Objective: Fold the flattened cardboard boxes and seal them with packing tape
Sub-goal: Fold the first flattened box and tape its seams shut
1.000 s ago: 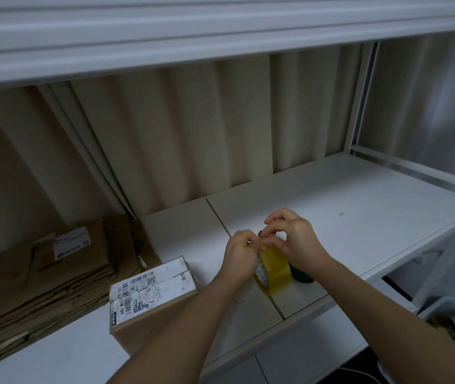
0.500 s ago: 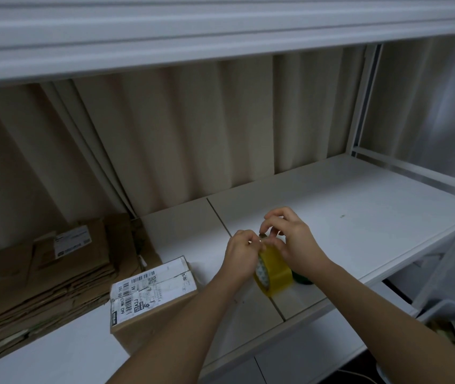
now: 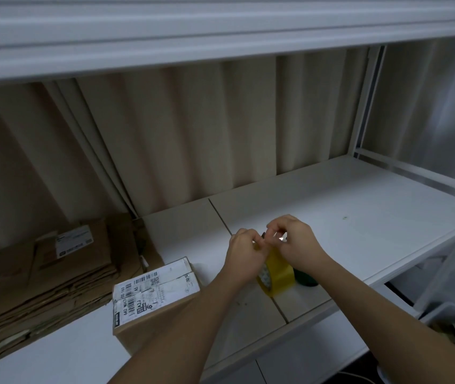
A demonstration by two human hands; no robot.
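Hands meet at the top of the yellow packing tape roll [image 3: 277, 275], standing on edge on the bench [image 3: 359, 231]: your left hand [image 3: 244, 252] and right hand [image 3: 294, 242] pinch its rim. The sealed cardboard box [image 3: 151, 295] lies at eight o'clock, nearer your left.

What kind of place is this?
Probably a storeroom or small packing area: white metal shelving, a stack of flattened cardboard boxes, a labelled box, and a roll of yellow tape being handled.
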